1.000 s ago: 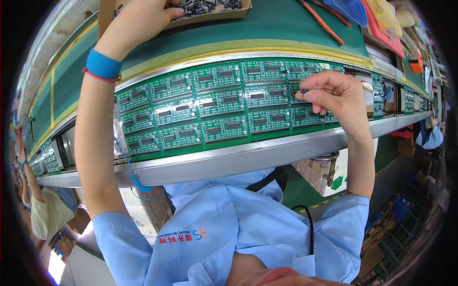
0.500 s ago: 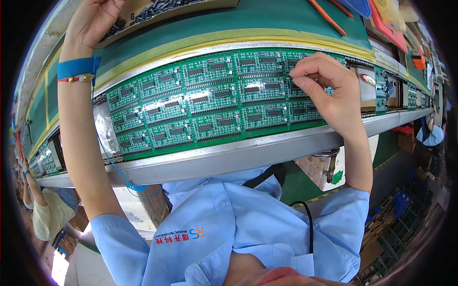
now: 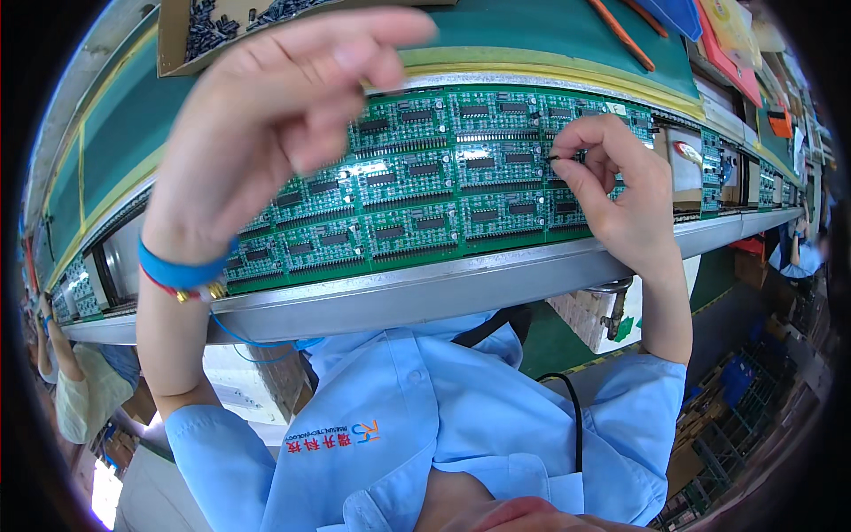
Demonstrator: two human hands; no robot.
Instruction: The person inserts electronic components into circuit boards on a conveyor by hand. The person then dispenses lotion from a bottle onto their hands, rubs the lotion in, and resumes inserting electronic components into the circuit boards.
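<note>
My right hand is over the right part of a green circuit board panel. Thumb and forefinger pinch a small black capacitor, mostly hidden by the fingertips, close above the board. My left hand, smeared by motion, hangs over the panel's left part with the forefinger stretched to the right; whether it holds anything is not clear. Rows of identical small boards with black chips and pin rows make up the panel. Beyond the left hand stands a cardboard box of loose black capacitors.
The panel lies in a metal-railed conveyor line with more boards to the right. Orange-handled tools and a blue bin sit at the back right. A blue coiled wrist cord dangles near my left forearm. Other people work at both ends.
My left hand has left the capacitor box and swung nearer and to the right, over the panel. The right hand has shifted slightly nearer, and a black capacitor now shows in its pinch.
</note>
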